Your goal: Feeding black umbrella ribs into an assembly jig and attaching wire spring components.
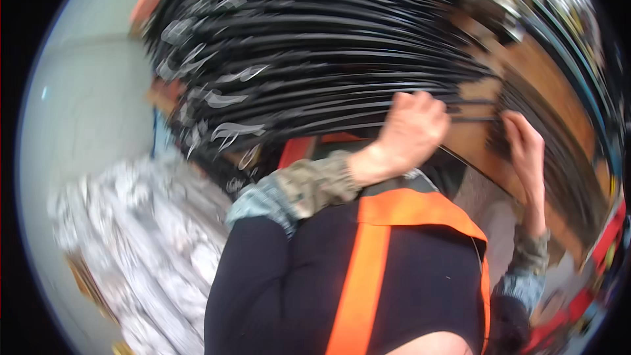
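Observation:
A wide layer of long black cables (315, 43) stretches across the view, with clear plastic pieces (227, 131) on or among the strands at the left. My left hand (414, 125) is curled closed over the nearest strands, around a black cable. Farther right, my right hand (526, 144) has its thumb and fingers drawn together at the right end of a black cable (476, 118). The exact grip of those fingertips is blurred. Beneath the cable ends lies a brown wooden tabletop (470, 138).
A dark, blurred band of strands (552, 151) runs along the table's right side. Shiny metal equipment (490, 0) stands at the far right. White wrapped bundles (144, 223) are piled at the lower left, beside a pale floor (85, 105). Red items (578, 309) sit at the lower right.

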`<state>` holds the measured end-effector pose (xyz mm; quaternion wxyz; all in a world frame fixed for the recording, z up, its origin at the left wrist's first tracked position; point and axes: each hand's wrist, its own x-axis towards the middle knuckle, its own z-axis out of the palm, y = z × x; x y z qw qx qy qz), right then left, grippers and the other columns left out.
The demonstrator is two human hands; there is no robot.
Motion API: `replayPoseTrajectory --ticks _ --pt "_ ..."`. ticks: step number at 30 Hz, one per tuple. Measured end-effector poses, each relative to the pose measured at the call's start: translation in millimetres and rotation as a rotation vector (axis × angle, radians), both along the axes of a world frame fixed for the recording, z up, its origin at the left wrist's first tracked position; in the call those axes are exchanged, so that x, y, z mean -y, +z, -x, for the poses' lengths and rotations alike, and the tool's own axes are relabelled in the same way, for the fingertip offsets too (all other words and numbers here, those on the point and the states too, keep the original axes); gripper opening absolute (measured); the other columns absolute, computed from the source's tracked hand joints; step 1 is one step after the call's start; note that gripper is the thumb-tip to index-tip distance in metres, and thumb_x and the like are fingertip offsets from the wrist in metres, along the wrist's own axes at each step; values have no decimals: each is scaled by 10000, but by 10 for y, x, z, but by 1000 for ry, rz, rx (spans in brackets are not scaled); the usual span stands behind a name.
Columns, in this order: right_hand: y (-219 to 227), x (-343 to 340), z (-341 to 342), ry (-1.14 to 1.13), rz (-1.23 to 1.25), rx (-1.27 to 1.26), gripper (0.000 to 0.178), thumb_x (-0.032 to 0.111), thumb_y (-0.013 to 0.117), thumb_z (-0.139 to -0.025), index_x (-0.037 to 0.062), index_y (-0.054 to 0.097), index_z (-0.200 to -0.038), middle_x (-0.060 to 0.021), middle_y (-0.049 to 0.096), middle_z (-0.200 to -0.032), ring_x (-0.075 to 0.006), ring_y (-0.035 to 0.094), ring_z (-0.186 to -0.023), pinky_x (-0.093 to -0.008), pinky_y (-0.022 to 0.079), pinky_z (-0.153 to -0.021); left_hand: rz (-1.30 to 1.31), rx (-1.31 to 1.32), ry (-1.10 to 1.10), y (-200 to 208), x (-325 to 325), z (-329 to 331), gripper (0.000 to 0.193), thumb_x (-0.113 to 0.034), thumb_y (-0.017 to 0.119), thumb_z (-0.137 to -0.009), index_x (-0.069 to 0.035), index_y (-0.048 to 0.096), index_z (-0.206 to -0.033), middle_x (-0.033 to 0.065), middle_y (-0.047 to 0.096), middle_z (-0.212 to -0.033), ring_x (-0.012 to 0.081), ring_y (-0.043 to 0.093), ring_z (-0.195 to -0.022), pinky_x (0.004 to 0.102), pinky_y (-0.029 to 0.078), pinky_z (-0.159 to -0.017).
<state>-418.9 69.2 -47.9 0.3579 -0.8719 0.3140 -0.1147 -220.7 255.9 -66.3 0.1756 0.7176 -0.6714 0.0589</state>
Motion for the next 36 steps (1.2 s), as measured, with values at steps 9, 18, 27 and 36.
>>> replayPoseTrajectory --ticks 9,18,27,36 --pt "-244 230 134 19 8 -67 194 219 633 -979 34 679 -1016 52 533 -714 -27 471 -632 -205 353 -524 184 51 52 -90 -18 35 93 -195 578 -754 -123 629 -726 25 537 -801 217 500 -868 377 365 -803" --pt "212 137 -132 -97 -222 -44 271 242 536 -1023 15 686 -1019 34 520 -680 -61 469 -635 -237 400 -582 209 -212 -95 -15 -92 -164 139 -206 650 -752 -140 655 -874 -11 547 -866 188 527 -882 372 345 -783" --pt "324 261 -263 39 -187 -266 237 195 610 -971 -21 668 -1049 -62 590 -715 -113 525 -645 -282 460 -616 83 -84 39 115 139 -216 181 -233 735 -747 -146 607 -841 -5 538 -856 198 519 -886 370 356 -792" --pt "136 297 -97 52 -87 -121 273 186 576 -998 -14 686 -1149 -8 592 -747 -87 551 -712 -256 461 -663 54 -119 62 152 133 -108 95 -166 600 -793 -106 600 -868 41 597 -775 201 626 -731 345 506 -583"
